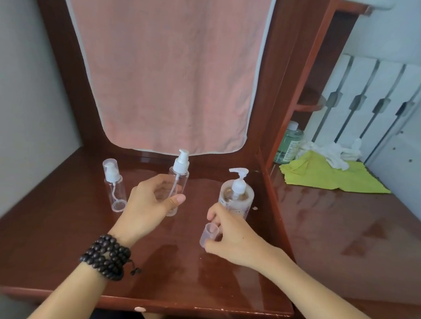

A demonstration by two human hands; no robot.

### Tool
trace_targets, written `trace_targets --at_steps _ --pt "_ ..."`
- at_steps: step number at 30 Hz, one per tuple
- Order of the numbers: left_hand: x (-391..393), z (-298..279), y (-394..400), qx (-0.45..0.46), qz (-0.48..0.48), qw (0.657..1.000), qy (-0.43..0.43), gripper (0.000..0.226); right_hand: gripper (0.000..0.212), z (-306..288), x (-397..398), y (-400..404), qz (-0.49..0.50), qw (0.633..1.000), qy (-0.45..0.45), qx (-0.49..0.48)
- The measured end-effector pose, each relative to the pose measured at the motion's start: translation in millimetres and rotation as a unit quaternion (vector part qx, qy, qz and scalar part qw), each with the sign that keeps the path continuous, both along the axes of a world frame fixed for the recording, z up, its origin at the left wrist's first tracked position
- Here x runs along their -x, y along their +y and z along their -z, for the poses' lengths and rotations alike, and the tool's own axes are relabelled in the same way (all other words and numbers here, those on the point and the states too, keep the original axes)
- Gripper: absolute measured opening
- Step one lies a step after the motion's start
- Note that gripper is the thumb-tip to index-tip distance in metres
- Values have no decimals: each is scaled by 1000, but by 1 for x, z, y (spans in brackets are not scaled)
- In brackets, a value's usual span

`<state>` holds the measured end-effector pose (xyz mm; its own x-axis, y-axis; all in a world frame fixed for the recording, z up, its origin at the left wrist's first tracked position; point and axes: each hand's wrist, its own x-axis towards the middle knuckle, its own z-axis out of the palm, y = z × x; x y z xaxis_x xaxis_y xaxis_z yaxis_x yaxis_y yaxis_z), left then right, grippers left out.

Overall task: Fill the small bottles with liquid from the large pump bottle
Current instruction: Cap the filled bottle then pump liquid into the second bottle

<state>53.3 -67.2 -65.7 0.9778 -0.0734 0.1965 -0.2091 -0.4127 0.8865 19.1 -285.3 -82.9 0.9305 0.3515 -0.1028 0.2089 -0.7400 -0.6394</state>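
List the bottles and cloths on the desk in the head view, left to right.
Capped small bottle → small bottle gripped by the left hand → clear cap pinched by the right hand → large pump bottle → green bottle → yellow-green cloth.

Two clear small bottles (114,186) (177,182) upright left of large pump bottle (236,199)

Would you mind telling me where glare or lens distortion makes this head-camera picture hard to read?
Head view: the glossy desk throws pale reflections, strongest on the right half; the wide lens bows the wooden uprights and radiator outward; the clear cap pinched by the right hand and the small bottle gripped by the left hand nearly vanish against the wood.
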Motion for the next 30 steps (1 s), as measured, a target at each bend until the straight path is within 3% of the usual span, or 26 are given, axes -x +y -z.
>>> trace_targets --at_steps 2,6,8,10,14,17,21,27,30 --pt "0 4 -2 -1 6 1000 3 28 36 10 4 1 -29 999 -16 38" --pt "4 5 -7 3 19 1000 14 29 20 22 7 2 -48 995 -34 83" --pt "5 5 -10 1 28 999 20 27 35 17 6 0 -50 994 -10 100" --pt "6 6 -10 -16 36 999 22 29 52 -1 3 -3 -8 998 -19 51" --pt "7 5 -15 -95 55 994 -18 41 32 -50 -10 -9 107 984 -86 -110" --pt "9 3 -24 -107 79 990 -48 43 30 -66 -16 -10 87 984 -130 -79" --pt "9 -2 -31 -143 107 982 -68 22 25 -60 -16 -18 91 982 -150 -71" --pt "9 4 -38 -130 149 980 -14 20 3 -61 -8 -29 23 988 -128 -81" --pt "6 2 -39 -137 145 980 -15 20 34 -77 -9 -42 -20 995 -91 -40"
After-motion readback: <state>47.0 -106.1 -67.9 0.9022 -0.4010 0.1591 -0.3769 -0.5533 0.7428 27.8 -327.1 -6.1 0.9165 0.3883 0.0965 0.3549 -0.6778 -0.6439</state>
